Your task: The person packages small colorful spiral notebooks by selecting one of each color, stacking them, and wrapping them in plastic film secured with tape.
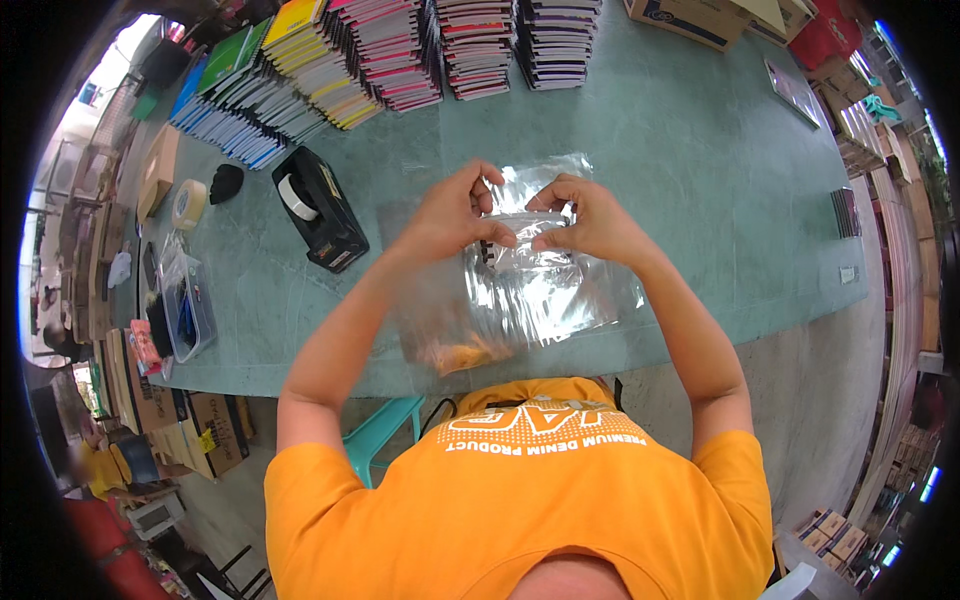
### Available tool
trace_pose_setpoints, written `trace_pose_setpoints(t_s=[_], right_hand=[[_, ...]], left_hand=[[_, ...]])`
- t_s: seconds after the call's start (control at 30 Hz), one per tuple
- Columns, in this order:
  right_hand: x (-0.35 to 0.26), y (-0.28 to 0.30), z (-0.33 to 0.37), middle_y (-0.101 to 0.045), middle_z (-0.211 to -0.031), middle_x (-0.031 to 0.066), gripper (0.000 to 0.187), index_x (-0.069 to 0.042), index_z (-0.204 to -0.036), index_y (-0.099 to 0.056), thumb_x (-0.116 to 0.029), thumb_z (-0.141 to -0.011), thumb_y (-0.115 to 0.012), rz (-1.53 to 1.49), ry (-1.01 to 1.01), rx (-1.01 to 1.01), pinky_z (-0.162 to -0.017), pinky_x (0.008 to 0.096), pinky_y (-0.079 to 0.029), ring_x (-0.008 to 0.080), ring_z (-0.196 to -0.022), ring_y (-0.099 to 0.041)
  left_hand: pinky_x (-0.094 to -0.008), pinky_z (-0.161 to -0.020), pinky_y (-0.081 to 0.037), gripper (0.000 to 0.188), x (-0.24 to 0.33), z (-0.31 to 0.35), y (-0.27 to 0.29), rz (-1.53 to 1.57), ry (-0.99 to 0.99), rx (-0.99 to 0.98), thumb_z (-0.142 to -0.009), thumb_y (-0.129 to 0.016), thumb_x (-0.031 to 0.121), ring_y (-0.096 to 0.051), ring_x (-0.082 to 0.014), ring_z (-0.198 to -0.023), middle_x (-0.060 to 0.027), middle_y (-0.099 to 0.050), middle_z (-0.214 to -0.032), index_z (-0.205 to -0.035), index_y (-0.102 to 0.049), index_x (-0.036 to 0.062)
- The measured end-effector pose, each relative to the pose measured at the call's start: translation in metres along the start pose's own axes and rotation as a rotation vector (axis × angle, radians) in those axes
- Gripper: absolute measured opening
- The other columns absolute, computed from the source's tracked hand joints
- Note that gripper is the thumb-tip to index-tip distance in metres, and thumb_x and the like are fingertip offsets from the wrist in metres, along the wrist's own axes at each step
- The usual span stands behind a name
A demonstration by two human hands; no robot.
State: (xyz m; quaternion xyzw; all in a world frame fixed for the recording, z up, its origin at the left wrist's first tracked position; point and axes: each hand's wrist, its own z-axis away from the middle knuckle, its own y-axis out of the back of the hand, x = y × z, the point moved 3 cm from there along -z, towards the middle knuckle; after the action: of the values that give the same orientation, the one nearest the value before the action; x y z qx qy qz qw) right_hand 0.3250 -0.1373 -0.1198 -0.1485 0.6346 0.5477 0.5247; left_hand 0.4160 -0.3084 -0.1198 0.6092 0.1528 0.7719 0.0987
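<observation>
Green table and its load

We see one green table. Along its far edge stand stacks of booklets, in blue, green, yellow, pink and purple; to the right of them is a carton. On the left we find a black tape dispenser, and left of it a roll of tape, a dark object which we cannot name, and a brown box. Near the left edge is a clear bin. Toward the near edge, at the middle, lies clear film. On the right are a flat item, a dark stack and a pale label.
</observation>
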Motion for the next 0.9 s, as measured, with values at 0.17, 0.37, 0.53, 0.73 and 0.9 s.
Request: trace_pose_setpoints(t_s=[0.17, 0.37, 0.53, 0.73, 0.9], right_hand=[[-0.011, 0.012, 0.013, -0.056, -0.106, 0.0089, 0.062, -0.005, -0.108, -0.057, -0.020, -0.054, -0.084, 0.059, 0.096, 0.221, -0.084, 0.0349, -0.043, 0.0256, -0.099, -0.053], [-0.008, -0.006, 0.060, -0.055, -0.106, 0.0061, 0.048, -0.007, -0.106, -0.059, -0.016, -0.061, -0.075, 0.524, 0.447, 0.266, -0.087, 0.0371, -0.042, 0.0248, -0.105, -0.051], [-0.011, -0.032, 0.056, -0.057, -0.111, 0.0060, 0.042, -0.006, -0.110, -0.058, -0.007, -0.067, -0.062, 0.571, 0.578, 0.355, -0.092, 0.0380, -0.040, 0.0231, -0.109, -0.052], [-0.006, -0.038, 0.060, -0.057, -0.116, 0.0059, 0.040, -0.005, -0.112, -0.058, -0.008, -0.072, -0.056, 0.601, 0.579, 0.366, -0.095, 0.0383, -0.038, 0.0203, -0.113, -0.052], [-0.007, -0.041, 0.061, -0.057, -0.117, 0.0056, 0.039, -0.008, -0.112, -0.058, -0.008, -0.074, -0.053, 0.546, 0.549, 0.394, -0.096, 0.0378, -0.038, 0.0199, -0.114, -0.051]], left_hand=[[-0.0222, -0.062, -0.040, 0.054, 0.013, 0.014, 0.013, 0.009, -0.051, 0.150, -0.056, -0.086, 0.016, -0.044, -0.0068, -0.069, 0.0041, -0.047, -0.082, -0.100, -0.055, 0.0081], [-0.0324, -0.081, -0.043, 0.039, -0.005, 0.058, 0.008, -0.476, -0.485, 0.183, -0.065, -0.072, 0.003, -0.049, -0.0213, -0.100, -0.0078, -0.048, -0.114, -0.100, -0.061, 0.0134], [-0.0439, -0.100, -0.029, 0.032, 0.054, 0.034, 0.001, -1.045, -0.753, 0.074, -0.067, -0.065, 0.006, -0.035, -0.0310, -0.121, -0.0107, -0.039, -0.131, -0.098, -0.063, 0.0159], [-0.0449, -0.101, -0.028, 0.011, 0.067, 0.019, 0.001, -0.911, -0.781, -0.082, -0.068, -0.066, 0.011, -0.034, -0.0316, -0.123, -0.0092, -0.043, -0.129, -0.079, -0.065, 0.0111], [-0.0442, -0.101, -0.029, 0.007, 0.068, 0.013, -0.011, -0.920, -0.808, -0.116, -0.068, -0.067, 0.011, -0.035, -0.0315, -0.122, -0.0095, -0.048, -0.123, -0.073, -0.064, 0.0079]])
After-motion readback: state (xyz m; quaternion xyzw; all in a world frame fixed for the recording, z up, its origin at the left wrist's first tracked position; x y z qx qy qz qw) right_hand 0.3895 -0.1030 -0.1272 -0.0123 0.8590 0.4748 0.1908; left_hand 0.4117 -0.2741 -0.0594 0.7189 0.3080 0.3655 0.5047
